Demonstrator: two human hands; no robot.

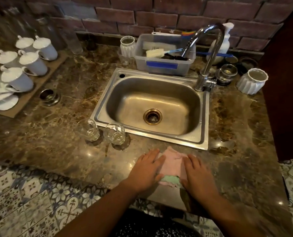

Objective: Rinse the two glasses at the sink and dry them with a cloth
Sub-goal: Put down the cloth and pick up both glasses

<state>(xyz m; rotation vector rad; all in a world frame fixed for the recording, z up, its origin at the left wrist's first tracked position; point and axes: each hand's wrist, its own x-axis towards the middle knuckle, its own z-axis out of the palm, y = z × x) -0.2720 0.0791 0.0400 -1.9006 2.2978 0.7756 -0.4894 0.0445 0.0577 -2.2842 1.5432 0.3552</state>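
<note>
Both hands, left (146, 170) and right (198, 173), flat on the pink cloth (172, 165) on the surface, no real grip. Two glasses (91, 130) (115, 134) upright by sink (108, 106), tap off. Probably pre-rinse; next up, grab a glass.

Both bare forearms reach forward from the bottom of the view. The left hand (146, 170) and right hand (198, 174) lie palm down, fingers loosely spread, side by side and slightly apart.
</note>
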